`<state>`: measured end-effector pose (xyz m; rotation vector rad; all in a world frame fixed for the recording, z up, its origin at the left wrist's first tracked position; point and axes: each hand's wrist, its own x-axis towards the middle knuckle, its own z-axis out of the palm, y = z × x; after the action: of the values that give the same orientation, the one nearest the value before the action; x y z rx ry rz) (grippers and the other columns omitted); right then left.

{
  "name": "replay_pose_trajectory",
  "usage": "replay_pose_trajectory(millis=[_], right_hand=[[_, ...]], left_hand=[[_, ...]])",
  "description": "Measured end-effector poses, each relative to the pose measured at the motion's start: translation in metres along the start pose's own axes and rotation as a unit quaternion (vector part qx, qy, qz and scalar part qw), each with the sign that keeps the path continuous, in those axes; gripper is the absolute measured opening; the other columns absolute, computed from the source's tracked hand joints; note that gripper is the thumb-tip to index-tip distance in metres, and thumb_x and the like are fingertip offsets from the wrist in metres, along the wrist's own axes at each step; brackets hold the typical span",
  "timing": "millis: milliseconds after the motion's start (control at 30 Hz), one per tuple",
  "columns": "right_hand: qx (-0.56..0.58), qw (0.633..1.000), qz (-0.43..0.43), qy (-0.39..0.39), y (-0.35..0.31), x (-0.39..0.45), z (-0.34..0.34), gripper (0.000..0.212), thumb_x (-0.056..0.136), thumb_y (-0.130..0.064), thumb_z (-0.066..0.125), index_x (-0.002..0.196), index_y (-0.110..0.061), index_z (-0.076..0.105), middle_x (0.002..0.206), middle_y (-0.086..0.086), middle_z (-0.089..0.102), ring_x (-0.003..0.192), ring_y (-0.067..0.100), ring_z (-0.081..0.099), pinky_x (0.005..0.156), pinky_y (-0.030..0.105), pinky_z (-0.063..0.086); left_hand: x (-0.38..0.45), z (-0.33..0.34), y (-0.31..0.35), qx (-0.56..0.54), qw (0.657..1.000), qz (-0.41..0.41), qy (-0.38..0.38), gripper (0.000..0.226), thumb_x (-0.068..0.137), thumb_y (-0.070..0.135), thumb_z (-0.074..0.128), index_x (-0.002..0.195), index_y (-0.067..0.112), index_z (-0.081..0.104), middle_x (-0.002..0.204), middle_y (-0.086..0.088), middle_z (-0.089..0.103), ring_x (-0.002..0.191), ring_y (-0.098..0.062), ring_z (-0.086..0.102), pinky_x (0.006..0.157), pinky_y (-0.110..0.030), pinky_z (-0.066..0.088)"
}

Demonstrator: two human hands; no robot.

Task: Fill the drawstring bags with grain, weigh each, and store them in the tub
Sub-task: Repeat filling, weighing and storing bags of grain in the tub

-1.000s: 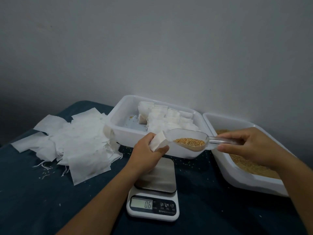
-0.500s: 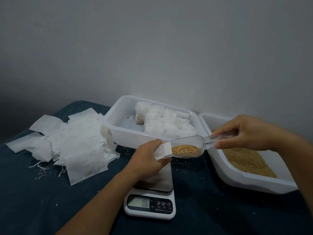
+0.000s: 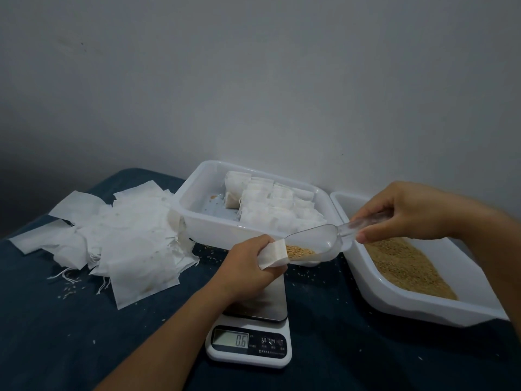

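A loose heap of flat white empty bags lies on the dark blue tablecloth under a plain grey wall. The left hand pinches a small white drawstring bag above the white digital scale; the right hand's fingers grip a clear plastic scoop, its mouth at the bag, before the white tub.

We had one head cam only, wide-angle, so no shared view w/ another. It looked fwd and down from above the near edge of the worktop, toward the back wall. It sat close: forearms entered from the bottom edge, scale near bottom centre, wall filling the upper half.
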<state>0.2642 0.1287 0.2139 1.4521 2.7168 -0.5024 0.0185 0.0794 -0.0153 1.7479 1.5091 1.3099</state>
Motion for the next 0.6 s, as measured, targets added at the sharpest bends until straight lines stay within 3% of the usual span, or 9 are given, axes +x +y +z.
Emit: replay_pose_trajectory(millis=[100,267,400,500,600], right_hand=[[-0.022,1.000,-0.010,0.009,-0.003,-0.004,-0.002,0.036,0.060,-0.071,0.076,0.093,-0.058,0.078,0.082,-0.020,0.077,0.075,0.004,0.069,0.075,0.030,0.054],[-0.075,0.996,-0.030,0.043,-0.008,-0.012,-0.005,0.036,0.055,-0.079,0.069,0.087,-0.062,0.073,0.079,-0.026,0.074,0.072,0.007,0.069,0.075,0.036,0.060],[-0.097,0.991,-0.037,0.079,-0.008,-0.020,-0.004,0.031,0.060,-0.074,0.075,0.089,-0.062,0.073,0.079,-0.036,0.070,0.074,-0.004,0.066,0.062,0.028,0.052],[-0.082,0.991,-0.033,0.096,-0.005,-0.025,0.001,0.038,0.054,-0.080,0.068,0.087,-0.062,0.073,0.080,-0.040,0.068,0.078,-0.011,0.064,0.061,0.021,0.044],[-0.035,0.994,-0.032,0.099,0.005,-0.028,0.008,0.040,0.050,-0.081,0.066,0.086,-0.064,0.074,0.081,-0.034,0.071,0.078,-0.007,0.066,0.064,0.021,0.046]], left_hand=[[0.000,0.000,0.000,-0.005,1.000,-0.005,0.004,0.022,0.087,0.039,0.082,0.098,0.035,0.064,0.095,0.019,0.069,0.089,0.005,0.063,0.071,-0.008,0.046],[0.001,0.000,0.000,-0.002,1.000,-0.007,0.012,0.020,0.087,0.039,0.081,0.098,0.034,0.065,0.094,0.015,0.070,0.086,0.000,0.064,0.069,-0.011,0.046],[0.001,-0.001,-0.001,-0.007,1.000,-0.011,0.018,0.021,0.087,0.038,0.081,0.100,0.034,0.066,0.093,0.014,0.070,0.087,-0.001,0.063,0.069,-0.010,0.045],[0.001,-0.001,-0.002,-0.012,1.000,-0.019,0.016,0.023,0.087,0.040,0.080,0.105,0.035,0.067,0.097,0.015,0.070,0.089,-0.001,0.063,0.072,-0.009,0.046],[0.001,-0.001,-0.001,-0.028,0.999,-0.032,0.018,0.021,0.087,0.039,0.080,0.103,0.035,0.067,0.094,0.013,0.070,0.086,-0.003,0.063,0.070,-0.011,0.048]])
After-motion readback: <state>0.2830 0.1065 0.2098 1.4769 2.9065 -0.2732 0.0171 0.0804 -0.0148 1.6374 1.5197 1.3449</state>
